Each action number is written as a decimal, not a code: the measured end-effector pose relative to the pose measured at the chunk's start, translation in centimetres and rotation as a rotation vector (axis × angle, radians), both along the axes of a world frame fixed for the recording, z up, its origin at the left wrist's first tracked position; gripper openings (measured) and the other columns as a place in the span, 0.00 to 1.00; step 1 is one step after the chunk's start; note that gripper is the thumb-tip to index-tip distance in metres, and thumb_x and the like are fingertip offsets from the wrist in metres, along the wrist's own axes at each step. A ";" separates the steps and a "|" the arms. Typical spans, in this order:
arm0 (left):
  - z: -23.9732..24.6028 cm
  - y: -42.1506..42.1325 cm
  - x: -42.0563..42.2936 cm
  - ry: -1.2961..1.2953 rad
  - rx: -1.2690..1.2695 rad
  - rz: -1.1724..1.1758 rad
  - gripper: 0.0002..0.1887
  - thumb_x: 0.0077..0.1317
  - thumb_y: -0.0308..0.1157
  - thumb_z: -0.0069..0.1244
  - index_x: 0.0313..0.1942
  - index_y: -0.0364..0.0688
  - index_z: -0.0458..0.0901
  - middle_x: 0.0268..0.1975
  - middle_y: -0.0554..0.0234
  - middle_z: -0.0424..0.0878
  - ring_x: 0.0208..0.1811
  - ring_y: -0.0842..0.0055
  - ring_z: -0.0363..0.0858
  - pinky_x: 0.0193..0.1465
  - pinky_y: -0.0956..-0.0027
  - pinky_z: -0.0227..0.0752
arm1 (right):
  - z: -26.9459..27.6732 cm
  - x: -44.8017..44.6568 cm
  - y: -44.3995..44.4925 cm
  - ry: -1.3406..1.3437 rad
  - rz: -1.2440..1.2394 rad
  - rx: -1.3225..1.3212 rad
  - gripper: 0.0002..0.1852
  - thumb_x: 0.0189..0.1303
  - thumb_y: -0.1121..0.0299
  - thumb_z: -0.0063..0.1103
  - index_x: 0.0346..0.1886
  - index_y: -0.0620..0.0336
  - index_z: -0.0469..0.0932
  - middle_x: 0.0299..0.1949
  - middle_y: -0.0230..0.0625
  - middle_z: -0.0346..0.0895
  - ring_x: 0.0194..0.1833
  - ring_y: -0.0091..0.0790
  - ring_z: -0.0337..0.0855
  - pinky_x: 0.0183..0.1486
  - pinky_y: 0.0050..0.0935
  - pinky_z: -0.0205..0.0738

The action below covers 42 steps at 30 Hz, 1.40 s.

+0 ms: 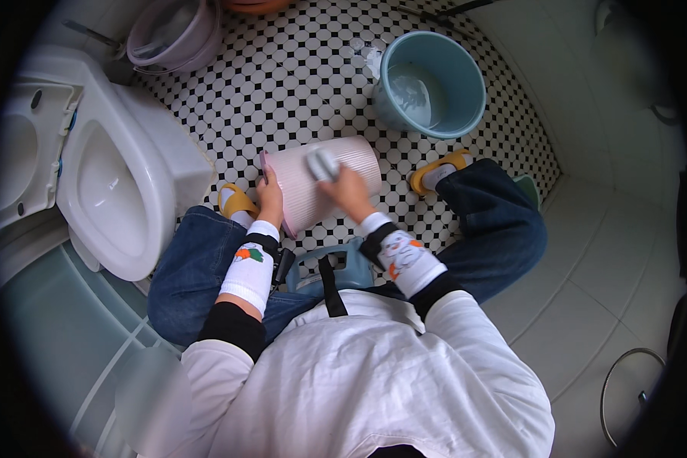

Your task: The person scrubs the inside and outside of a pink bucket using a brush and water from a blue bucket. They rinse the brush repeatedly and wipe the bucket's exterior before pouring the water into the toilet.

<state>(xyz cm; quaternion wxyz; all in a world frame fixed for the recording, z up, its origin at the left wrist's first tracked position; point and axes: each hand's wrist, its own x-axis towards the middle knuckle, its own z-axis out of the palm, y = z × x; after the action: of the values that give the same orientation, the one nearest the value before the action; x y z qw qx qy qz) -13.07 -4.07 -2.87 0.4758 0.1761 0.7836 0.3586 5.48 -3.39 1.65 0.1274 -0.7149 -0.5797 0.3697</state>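
Note:
A pink ribbed plastic bin (303,189) lies on its side on the tiled floor between my feet, its rim towards the left. My left hand (269,197) grips it at that rim. In my right hand (346,192) is a white and grey scrub brush (322,164), somewhat blurred, held against the bin's ribbed side; its bristles are hidden. A blue plastic bucket (398,109) with cloudy water in it stands beyond my right foot. Close in front of my body, between my legs, is a blue plastic stool (358,269), partly hidden by my clothing.
At the left stands a toilet (160,212) with its seat raised. Pale pink buckets (203,48) are at the back left, and part of an orange container (256,4) shows at the top edge. Water wets the floor beside the blue bucket. A metal hose (607,383) hangs at the lower right.

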 end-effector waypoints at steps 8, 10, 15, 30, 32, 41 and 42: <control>-2.1 -1.3 -0.6 0.172 -0.104 -0.121 0.41 0.65 0.65 0.31 0.43 0.29 0.82 0.41 0.41 0.83 0.46 0.55 0.81 0.51 0.63 0.70 | 2.0 7.0 5.1 -0.099 -0.075 -0.269 0.23 0.42 0.59 0.70 0.39 0.66 0.79 0.39 0.51 0.81 0.38 0.49 0.84 0.43 0.41 0.78; -2.1 -1.2 -0.4 0.223 -0.096 -0.138 0.41 0.65 0.65 0.31 0.43 0.30 0.82 0.41 0.41 0.83 0.46 0.54 0.80 0.51 0.63 0.70 | 2.0 6.8 5.0 -0.174 -0.140 -0.238 0.22 0.43 0.59 0.70 0.40 0.66 0.79 0.39 0.49 0.82 0.38 0.48 0.84 0.43 0.40 0.79; -1.4 -1.3 0.0 0.117 -0.057 -0.045 0.37 0.66 0.61 0.36 0.42 0.28 0.82 0.37 0.46 0.84 0.39 0.61 0.81 0.46 0.65 0.71 | 2.5 -2.5 1.1 0.049 0.273 -0.151 0.31 0.43 0.53 0.71 0.46 0.67 0.76 0.38 0.52 0.81 0.42 0.50 0.82 0.45 0.43 0.76; 0.3 0.0 -1.5 -0.278 -0.008 -0.333 0.36 0.64 0.65 0.38 0.47 0.37 0.78 0.36 0.61 0.83 0.36 0.75 0.79 0.42 0.69 0.71 | 0.6 6.9 2.3 -0.272 -0.152 0.012 0.36 0.48 0.52 0.67 0.60 0.57 0.69 0.36 0.49 0.82 0.39 0.52 0.83 0.43 0.43 0.77; 0.1 1.7 -3.0 -0.522 -0.055 -0.267 0.34 0.62 0.67 0.39 0.48 0.45 0.79 0.35 0.67 0.82 0.35 0.79 0.79 0.39 0.71 0.72 | 0.7 7.0 1.9 -0.258 -0.159 0.043 0.36 0.49 0.51 0.66 0.60 0.59 0.69 0.35 0.49 0.82 0.38 0.52 0.83 0.42 0.44 0.77; -5.7 4.7 -0.8 -0.302 -0.018 0.094 0.26 0.71 0.47 0.34 0.47 0.31 0.77 0.40 0.51 0.82 0.38 0.66 0.78 0.46 0.65 0.70 | 1.5 -5.0 -0.1 0.147 0.078 -0.054 0.38 0.47 0.51 0.68 0.57 0.67 0.70 0.38 0.55 0.80 0.42 0.52 0.82 0.48 0.44 0.75; -5.5 4.0 -0.7 -0.228 0.079 0.102 0.26 0.72 0.45 0.33 0.44 0.28 0.78 0.39 0.49 0.82 0.38 0.66 0.78 0.44 0.64 0.69 | 1.7 -5.1 0.2 0.135 0.087 -0.096 0.37 0.47 0.51 0.68 0.57 0.67 0.70 0.39 0.55 0.80 0.42 0.52 0.82 0.48 0.44 0.75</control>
<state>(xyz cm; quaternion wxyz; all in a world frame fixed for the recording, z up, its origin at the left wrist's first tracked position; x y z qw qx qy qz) -13.82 -0.12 -8.33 0.5355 0.1129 0.7177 0.4307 0.42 -3.20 3.38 0.1156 -0.6679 -0.5818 0.4494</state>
